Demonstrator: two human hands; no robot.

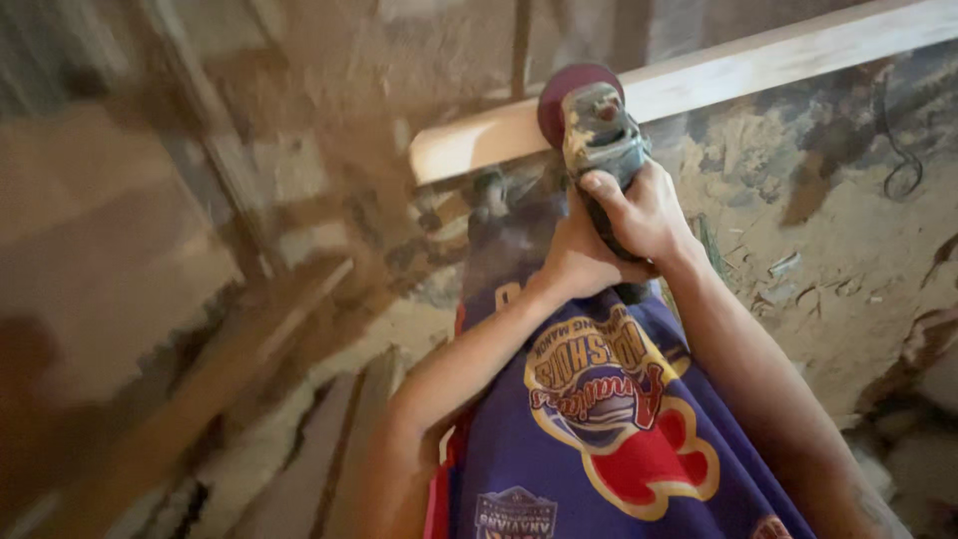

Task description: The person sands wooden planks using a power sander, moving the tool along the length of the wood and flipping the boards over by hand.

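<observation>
Both my hands grip a dusty grey angle grinder (pixel 602 135) with a dark red sanding disc (pixel 569 95). My right hand (pixel 644 210) wraps the tool's body from the right, fingers over the top. Tucked under and behind the body, my left hand (pixel 574 260) holds it from the left. The disc sits against a pale wooden plank (pixel 758 65) that runs from centre to the upper right. My purple shirt with a red and yellow print (pixel 609 419) fills the lower middle.
Sawdust and sandy ground (pixel 838 250) lie to the right, with a thin dark cord (pixel 898 160) looping across it. Blurred wooden boards (pixel 309 449) lie at the lower left. A rough wall (pixel 329 90) stands behind the plank.
</observation>
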